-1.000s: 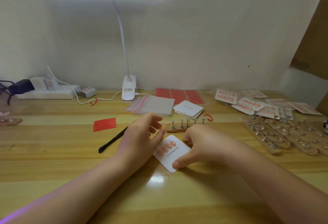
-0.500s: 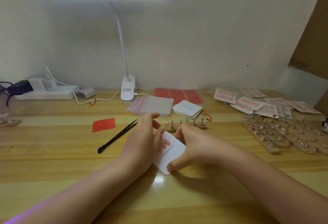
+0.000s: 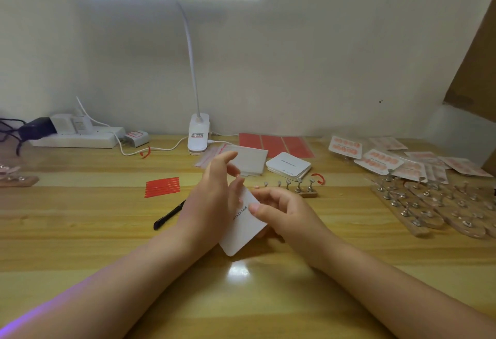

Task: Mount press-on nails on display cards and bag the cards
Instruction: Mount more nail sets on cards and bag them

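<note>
A white display card (image 3: 243,227) printed "Handmade Nail" is tilted up off the wooden table (image 3: 80,231), between my two hands. My right hand (image 3: 279,212) pinches its right edge, thumb on the face. My left hand (image 3: 212,201) covers the card's left part, where the nails sit, with its fingers loosely spread; whether it grips the card I cannot tell. Behind the hands stands a small wooden nail stand (image 3: 295,187) with metal pegs. A stack of blank cards (image 3: 288,165) and clear bags (image 3: 247,160) lie further back.
Black tweezers (image 3: 167,216) and red adhesive strips (image 3: 162,187) lie left of my hands. Bagged nail cards (image 3: 381,160) and several peg stands (image 3: 440,204) fill the right side. A clip lamp (image 3: 198,134), red sheets (image 3: 276,142) and a power strip (image 3: 75,138) line the wall.
The card lay flat on the table a second ago. My right hand has lifted and tilted it upright, and my left hand has come across its nail side.
</note>
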### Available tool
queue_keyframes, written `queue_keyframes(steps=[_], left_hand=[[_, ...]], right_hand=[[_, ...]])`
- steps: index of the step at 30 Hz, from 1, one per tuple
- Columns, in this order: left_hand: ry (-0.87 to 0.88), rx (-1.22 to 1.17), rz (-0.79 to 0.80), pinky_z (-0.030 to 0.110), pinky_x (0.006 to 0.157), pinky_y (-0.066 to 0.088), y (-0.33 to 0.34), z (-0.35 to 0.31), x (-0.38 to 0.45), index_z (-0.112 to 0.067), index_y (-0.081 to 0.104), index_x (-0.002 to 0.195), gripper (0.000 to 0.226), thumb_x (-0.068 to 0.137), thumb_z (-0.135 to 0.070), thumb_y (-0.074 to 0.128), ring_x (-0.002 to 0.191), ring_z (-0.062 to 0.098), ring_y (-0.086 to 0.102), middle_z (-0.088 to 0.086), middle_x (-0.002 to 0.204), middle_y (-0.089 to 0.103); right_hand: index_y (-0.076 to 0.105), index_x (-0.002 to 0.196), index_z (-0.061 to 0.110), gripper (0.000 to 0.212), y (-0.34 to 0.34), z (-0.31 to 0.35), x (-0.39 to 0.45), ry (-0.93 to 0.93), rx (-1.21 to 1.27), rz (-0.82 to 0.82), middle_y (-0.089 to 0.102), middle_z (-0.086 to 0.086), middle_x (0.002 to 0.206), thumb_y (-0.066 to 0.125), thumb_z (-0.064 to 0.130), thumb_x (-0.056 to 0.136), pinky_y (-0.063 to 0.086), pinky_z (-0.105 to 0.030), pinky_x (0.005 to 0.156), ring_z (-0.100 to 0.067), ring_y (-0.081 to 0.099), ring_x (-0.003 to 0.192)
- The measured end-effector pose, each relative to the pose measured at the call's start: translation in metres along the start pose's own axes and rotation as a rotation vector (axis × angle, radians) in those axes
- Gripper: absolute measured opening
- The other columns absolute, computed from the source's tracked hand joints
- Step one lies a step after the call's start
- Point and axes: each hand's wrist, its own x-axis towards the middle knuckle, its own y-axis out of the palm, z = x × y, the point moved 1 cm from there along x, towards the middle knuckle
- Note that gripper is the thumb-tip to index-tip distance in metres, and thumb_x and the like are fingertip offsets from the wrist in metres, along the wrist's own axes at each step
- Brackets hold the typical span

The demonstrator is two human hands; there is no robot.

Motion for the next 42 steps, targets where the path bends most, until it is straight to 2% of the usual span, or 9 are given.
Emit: queue_keyframes(steps=[2,4,9,13,17,25,30,35,42], left_hand=[[0.076,0.009,0.032,0.014,0.059,0.036,-0.001,-0.003,-0.001,-0.017,0.037,0.141,0.047,0.097,-0.017,0.053,0.064,0.0,0.047,-0.008,0.108,0.048],[0.125,0.02,0.04,0.016,0.057,0.038,-0.001,-0.007,-0.002,-0.016,0.038,0.141,0.047,0.096,-0.017,0.054,0.062,0.001,0.047,-0.009,0.107,0.048],[0.227,0.077,-0.194,0.038,0.059,0.053,-0.014,-0.013,0.004,-0.006,0.053,0.128,0.038,0.091,-0.011,0.063,0.071,0.014,0.06,-0.008,0.103,0.059],[0.3,-0.004,-0.32,0.045,0.081,0.053,-0.023,-0.019,0.011,-0.007,0.062,0.111,0.022,0.089,-0.011,0.066,0.091,0.015,0.063,-0.009,0.099,0.061],[0.341,-0.039,-0.401,0.047,0.078,0.051,-0.029,-0.028,0.012,-0.011,0.067,0.096,0.009,0.089,-0.017,0.066,0.09,0.014,0.061,-0.011,0.096,0.064],[0.443,-0.034,-0.442,0.054,0.081,0.048,-0.045,-0.047,0.014,-0.009,0.069,0.091,0.005,0.087,-0.012,0.071,0.095,0.026,0.063,-0.009,0.098,0.065],[0.488,0.108,-0.474,0.05,0.085,0.042,-0.047,-0.048,0.014,-0.012,0.074,0.088,0.013,0.09,-0.024,0.068,0.09,0.026,0.064,-0.006,0.093,0.072],[0.543,0.155,-0.509,0.059,0.081,0.042,-0.047,-0.046,0.014,-0.017,0.076,0.087,0.015,0.091,-0.029,0.068,0.088,0.022,0.063,-0.014,0.092,0.069],[0.659,0.324,-0.619,0.04,0.088,0.034,-0.051,-0.045,0.017,-0.019,0.078,0.088,0.012,0.091,-0.026,0.069,0.084,0.015,0.061,-0.007,0.069,0.068]], right_hand=[[0.071,0.1,0.015,0.013,-0.003,0.002,0.002,0.024,0.024,-0.055,0.071,-0.003,0.079,0.063,0.017,0.09,0.049,-0.025,0.056,-0.013,0.063,0.061],[0.073,0.088,0.01,0.012,-0.005,0.003,0.002,0.07,0.031,-0.114,0.063,-0.006,0.066,0.061,0.012,0.089,0.045,-0.023,0.048,-0.015,0.053,0.047],[0.07,0.075,0.007,0.015,-0.009,0.014,0.003,0.107,0.085,-0.198,0.061,0.005,0.053,0.061,0.009,0.088,0.035,-0.02,0.043,-0.012,0.052,0.042],[0.069,0.083,0.005,0.01,-0.016,0.032,0.001,0.011,0.172,-0.299,0.068,-0.003,0.065,0.062,0.009,0.089,0.031,-0.019,0.041,-0.017,0.064,0.049],[0.071,0.091,0.011,0.009,-0.016,0.052,-0.005,-0.099,0.214,-0.308,0.074,-0.006,0.082,0.064,0.015,0.09,0.037,-0.021,0.045,-0.024,0.071,0.061],[0.072,0.095,0.01,0.01,-0.006,0.068,-0.017,-0.197,0.186,-0.235,0.075,-0.008,0.081,0.062,0.012,0.091,0.043,-0.019,0.043,-0.027,0.073,0.063],[0.073,0.09,0.013,0.011,-0.003,0.07,-0.02,-0.246,0.173,-0.185,0.076,-0.004,0.08,0.062,0.012,0.092,0.046,-0.02,0.042,-0.026,0.073,0.063],[0.074,0.089,0.017,0.013,-0.001,0.071,-0.021,-0.276,0.159,-0.179,0.075,-0.003,0.078,0.062,0.013,0.092,0.045,-0.019,0.042,-0.025,0.073,0.062],[0.073,0.089,0.018,0.012,0.0,0.073,-0.024,-0.295,0.141,-0.167,0.075,-0.003,0.077,0.063,0.014,0.092,0.047,-0.019,0.043,-0.023,0.073,0.062]])
